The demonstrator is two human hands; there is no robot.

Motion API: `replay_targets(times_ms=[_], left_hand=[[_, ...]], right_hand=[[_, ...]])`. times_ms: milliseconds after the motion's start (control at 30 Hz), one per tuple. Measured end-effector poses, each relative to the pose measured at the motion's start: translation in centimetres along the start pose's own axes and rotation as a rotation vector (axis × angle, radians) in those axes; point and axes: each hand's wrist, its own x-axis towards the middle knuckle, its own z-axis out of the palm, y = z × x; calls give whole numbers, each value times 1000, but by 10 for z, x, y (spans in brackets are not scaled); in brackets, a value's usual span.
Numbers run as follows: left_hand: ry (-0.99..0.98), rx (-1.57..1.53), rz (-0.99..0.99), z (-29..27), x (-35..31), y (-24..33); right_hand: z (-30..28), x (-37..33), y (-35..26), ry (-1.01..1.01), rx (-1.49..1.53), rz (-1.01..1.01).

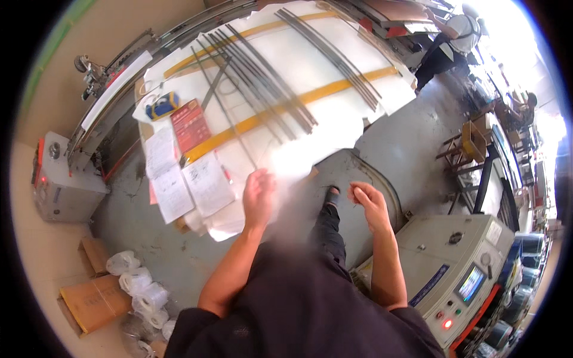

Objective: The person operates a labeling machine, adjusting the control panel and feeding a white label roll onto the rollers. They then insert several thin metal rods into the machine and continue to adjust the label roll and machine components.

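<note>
My left hand (259, 196) is over the near edge of the white-covered table (334, 131), blurred by motion. Its fingertips are close to the near end of a thin metal rod (236, 132); contact between them cannot be made out. My right hand (369, 201) hangs above the floor, right of the table, with fingers curled together. A tiny dark line shows by those fingers, too small to name. Several long dark metal strips (262, 71) lie across yellow bars (316, 93) on the table. More strips (331, 51) lie farther right.
Handwritten sheets (206, 182), a red printed booklet (190, 126) and a blue-yellow roll (162, 106) lie on the table's left. A control cabinet (441, 256) with a lit screen stands at right. Cardboard (95, 302) and plastic-wrapped rolls (143, 292) sit lower left. A co-worker (456, 42) stands far right.
</note>
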Motion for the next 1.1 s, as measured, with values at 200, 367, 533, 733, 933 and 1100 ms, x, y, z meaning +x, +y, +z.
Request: replay_targets(times_ms=[200,367,533,733,933,1100], left_hand=[[13,-36,-112,69,33,1],[132,-108,-280,137,74,-4],[-4,-231,-513,185,103,-6],[-148,-69,-206,296,154,-48],[-36,33,-466,368,225,-36],[-202,-135,-738,391,236,-80]], right_hand=[[-83,243,-67,227,-81,-175],[-115,391,-105,12,-159,-170],[-98,469,-129,-100,-154,-191],[-124,621,-87,-180,-188,18],[-83,654,-68,-632,145,462],[-49,652,-68,-725,303,640]])
